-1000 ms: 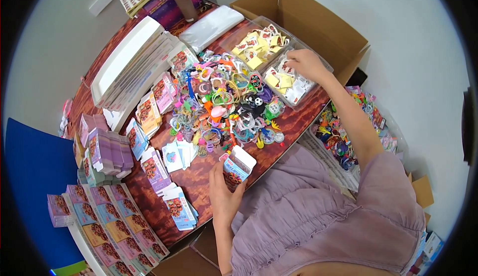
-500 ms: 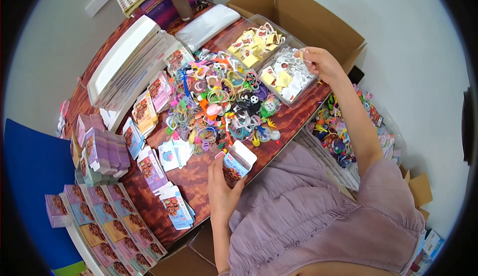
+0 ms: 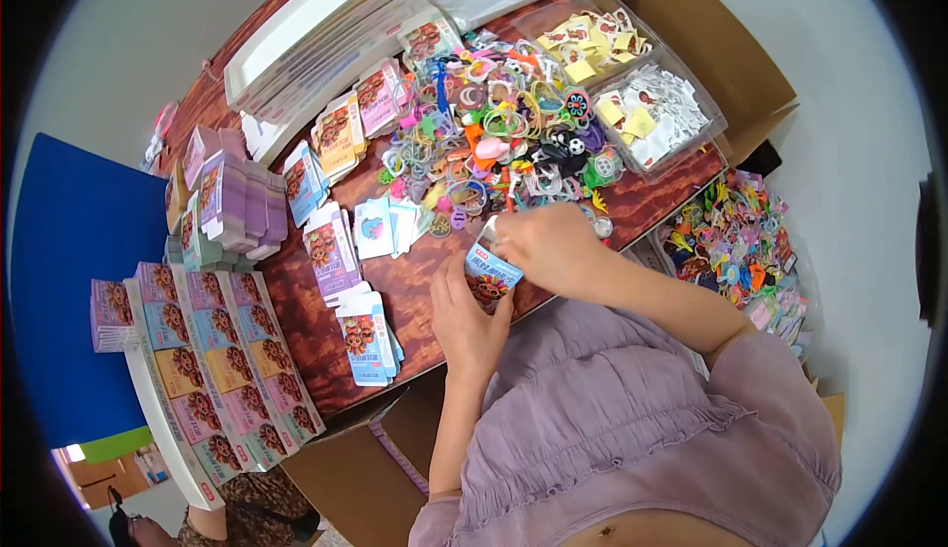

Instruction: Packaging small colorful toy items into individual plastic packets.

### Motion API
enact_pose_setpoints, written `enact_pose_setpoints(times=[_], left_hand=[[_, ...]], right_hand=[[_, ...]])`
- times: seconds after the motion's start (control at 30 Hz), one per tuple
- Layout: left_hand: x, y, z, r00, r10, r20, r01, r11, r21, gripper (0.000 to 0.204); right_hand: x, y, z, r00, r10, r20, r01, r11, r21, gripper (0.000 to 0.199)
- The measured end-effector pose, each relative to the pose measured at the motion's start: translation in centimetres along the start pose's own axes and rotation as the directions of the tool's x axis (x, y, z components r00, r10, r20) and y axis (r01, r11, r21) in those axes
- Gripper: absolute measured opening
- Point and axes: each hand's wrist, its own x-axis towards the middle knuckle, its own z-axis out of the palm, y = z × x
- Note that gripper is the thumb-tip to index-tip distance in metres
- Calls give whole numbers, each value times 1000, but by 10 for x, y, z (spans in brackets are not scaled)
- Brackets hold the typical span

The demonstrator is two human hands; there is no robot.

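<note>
A small blue printed carton sits in my left hand, its fingers and thumb wrapped round the lower sides. Its white end flap stands open at the top. My right hand is closed over that opening, fingers curled downward; whatever they hold is hidden. Just beyond both hands spreads a heap of colourful small trinkets and bands. Left of the carton lie a few pale cards with a blue picture.
Flat printed cartons lie in piles along the left. Display trays of filled cartons stand nearer. White packets and yellow slips fill clear containers at right. A cardboard box stands behind. Another person's patterned sleeve shows lower left.
My right hand has moved from the white packets, where it pinched a small pale piece, to the carton's opening. The view has shifted, and another person now shows lower left.
</note>
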Motion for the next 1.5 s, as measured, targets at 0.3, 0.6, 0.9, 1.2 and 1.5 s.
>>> enact_pose_setpoints(times=[0.3,0.6,0.9,1.2,1.5], left_hand=[[-5,-12,-1,995,-54,-81,41,988,-151,75],[-9,-15,12,957,-218,-193,145,932,-332,80],[-23,1,0,964,-266,-1,179,651,-738,64],[-24,3,-13,987,-159,-30,88,683,-726,66],[-22,-16,-17,972,-160,171,234,722,-651,46]], right_hand=[[13,-19,-19,964,-176,197,112,948,298,38],[-1,-24,-8,935,-303,-185,339,917,211,18],[-29,-17,20,990,140,15,-73,420,905,21],[-22,-5,5,998,-49,-36,58,606,793,27],[-22,-4,18,990,104,93,-136,550,824,22]])
